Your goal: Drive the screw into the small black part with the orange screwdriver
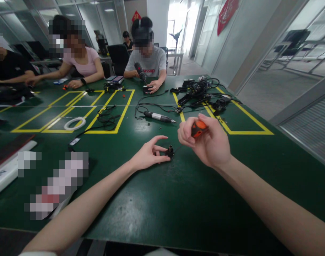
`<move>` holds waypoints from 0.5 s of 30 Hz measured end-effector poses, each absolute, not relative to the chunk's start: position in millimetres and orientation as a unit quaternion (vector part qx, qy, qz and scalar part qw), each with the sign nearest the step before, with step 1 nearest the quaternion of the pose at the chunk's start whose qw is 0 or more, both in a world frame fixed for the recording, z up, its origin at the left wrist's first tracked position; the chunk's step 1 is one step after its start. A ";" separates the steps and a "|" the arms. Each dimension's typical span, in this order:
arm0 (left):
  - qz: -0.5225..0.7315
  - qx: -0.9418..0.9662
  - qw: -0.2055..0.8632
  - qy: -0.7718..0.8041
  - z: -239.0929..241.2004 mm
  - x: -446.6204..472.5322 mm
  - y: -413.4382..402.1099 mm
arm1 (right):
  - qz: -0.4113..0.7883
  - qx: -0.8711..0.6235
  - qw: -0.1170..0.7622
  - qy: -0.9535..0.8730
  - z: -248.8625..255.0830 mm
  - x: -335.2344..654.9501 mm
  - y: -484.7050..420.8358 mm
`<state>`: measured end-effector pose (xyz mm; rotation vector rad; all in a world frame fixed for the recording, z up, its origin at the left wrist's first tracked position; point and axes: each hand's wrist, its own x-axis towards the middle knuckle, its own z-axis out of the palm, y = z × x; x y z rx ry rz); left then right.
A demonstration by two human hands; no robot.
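My right hand is wrapped round the orange and black handle of a screwdriver. Its thin dark shaft slants down to the left, toward a small black part with a short metal cylinder on top. That part rests on the green table. My left hand has its thumb at the near side of the part and fingertips behind it, while one finger stretches out above. Whether the screwdriver's tip touches the part is too small to tell.
Beyond my hands lies a pen-shaped electric screwdriver with a cable. Tangled black cables sit at the back right. A white tape ring and yellow tape outlines mark the left. Across the table, a co-worker holds a power tool.
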<state>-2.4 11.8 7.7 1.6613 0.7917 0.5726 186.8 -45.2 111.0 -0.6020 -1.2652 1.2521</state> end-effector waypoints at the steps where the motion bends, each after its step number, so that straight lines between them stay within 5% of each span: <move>1: 0.243 0.703 0.576 0.338 7.2 -1.8 12.0 | 0.540 -0.261 0.590 -0.541 110.4 187.1 -45.5; 15: 0.220 0.698 0.592 0.337 11.9 -4.3 19.9 | 0.533 -0.253 0.594 -0.547 110.6 184.9 -47.2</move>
